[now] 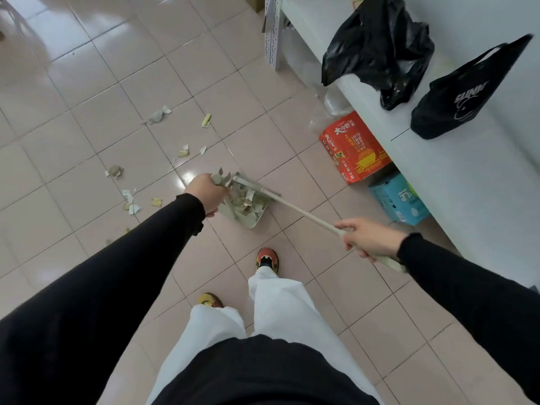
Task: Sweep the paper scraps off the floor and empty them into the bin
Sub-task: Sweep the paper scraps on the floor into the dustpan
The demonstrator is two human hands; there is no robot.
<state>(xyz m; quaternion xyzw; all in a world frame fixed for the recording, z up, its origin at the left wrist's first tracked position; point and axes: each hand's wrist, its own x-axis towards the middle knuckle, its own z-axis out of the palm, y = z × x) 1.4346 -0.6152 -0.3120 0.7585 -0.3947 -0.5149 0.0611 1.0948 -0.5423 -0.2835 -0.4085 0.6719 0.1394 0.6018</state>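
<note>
both grips are closed: the left hand is wrapped around the top of the pale grey-green plastic dustpan, and the right hand is curled round the cream-coloured long broom handle near its upper end. the broom's head meets the pan's mouth, though the bristles are hidden behind the heap, so i cannot tell how they lie.

a clump of torn pale paper scraps sits inside the pan already, while loose pieces lie well apart on the pink tiled floor to the left — one near, a yellowish one, more around. no bin shows in this view.

to do this step well, i judge the pan's lip should stay pressed flat to the tile and its back tipped up slightly so the load does not slide out; short strokes pulled toward the pan will serve better than long ones, which would scatter light paper. the remaining scraps probably need gathering into one pile before the pan goes to them.

the left arm, in a black sleeve, reaches forward and down nearly straight; the right arm is bent, wrist angled — the handle slants from the pan up toward the right hip. a red printed carton and a blue pack sit under the white table close by.
</note>
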